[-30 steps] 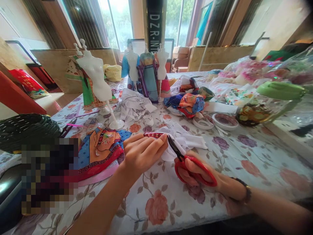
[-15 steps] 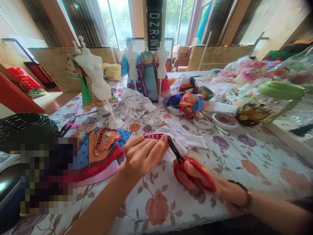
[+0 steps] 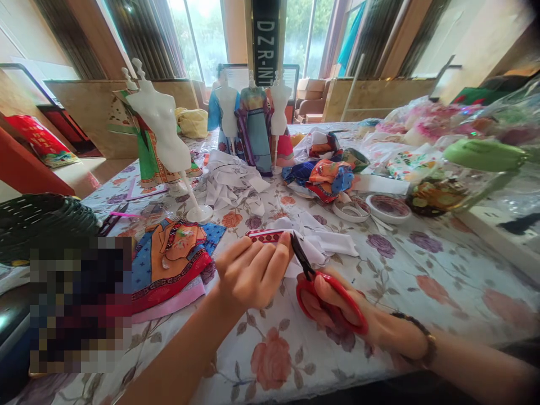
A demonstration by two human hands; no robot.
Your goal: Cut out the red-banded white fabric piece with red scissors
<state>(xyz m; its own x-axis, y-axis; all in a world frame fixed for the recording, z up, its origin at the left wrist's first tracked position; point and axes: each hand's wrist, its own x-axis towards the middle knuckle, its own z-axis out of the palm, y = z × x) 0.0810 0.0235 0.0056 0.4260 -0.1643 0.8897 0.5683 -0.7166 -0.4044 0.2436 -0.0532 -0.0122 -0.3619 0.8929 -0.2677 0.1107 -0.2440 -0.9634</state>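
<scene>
Pinched in my left hand (image 3: 255, 270) is a red-patterned fabric strip (image 3: 270, 236) with a white edge; the fingers cover part of it. My right hand (image 3: 337, 298) is closed round the red handles of a pair of scissors (image 3: 304, 257). Their dark blades point up and left, right by my left fingertips; whether they touch the strip I cannot tell. Behind both hands lie white fabric scraps (image 3: 333, 242). To the left, a small orange, blue and red garment (image 3: 181, 247) rests flat on the flowered tablecloth (image 3: 270, 360).
A white mini mannequin (image 3: 162, 129) stands at the back left, with several dressed ones (image 3: 255, 129) farther back. Tape rolls (image 3: 388, 209) and colourful cloth bundles (image 3: 324, 180) lie right of centre. A dark woven basket (image 3: 46, 225) sits at left, a green-lidded jar (image 3: 476, 163) at right.
My right hand and the scissors have shifted slightly left, and my left hand a little right and down. Both keep their hold.
</scene>
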